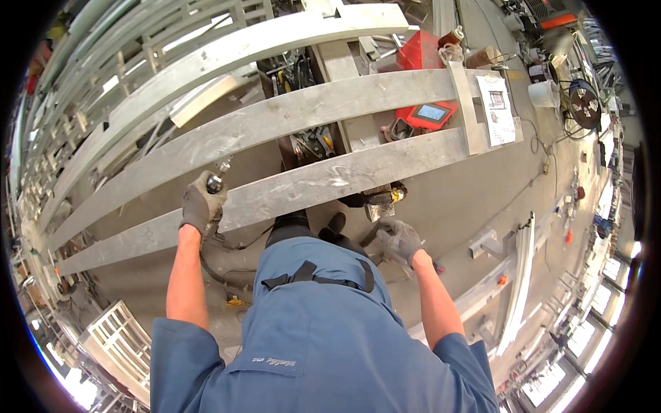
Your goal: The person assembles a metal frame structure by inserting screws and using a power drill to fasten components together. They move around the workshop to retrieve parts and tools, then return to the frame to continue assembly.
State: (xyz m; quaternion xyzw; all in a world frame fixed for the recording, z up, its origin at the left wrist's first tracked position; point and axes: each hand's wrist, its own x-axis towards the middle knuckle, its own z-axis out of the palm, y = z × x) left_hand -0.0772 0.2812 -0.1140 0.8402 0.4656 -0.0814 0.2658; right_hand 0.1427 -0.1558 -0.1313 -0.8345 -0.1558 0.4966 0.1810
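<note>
My left hand [204,203], in a grey work glove, is closed round a hand tool [215,183] with a black rounded end and a shiny metal tip. It is held at the gap between two long grey metal bars [303,184], over the nearer one. A dark cable or hose [219,241] hangs below that hand; its join to the tool is hidden. My right hand [398,241], also gloved, hovers apart from the bars on their near side. Its fingers are blurred, and whether they hold anything cannot be made out.
A crosspiece [466,107] joins the bars at right, with a printed sheet [494,109] beside it. Beneath lie a toolbox [310,141] and a red device with a screen [431,113]. Metal frames [227,51] fill the far left. White profiles [518,282] lie at right.
</note>
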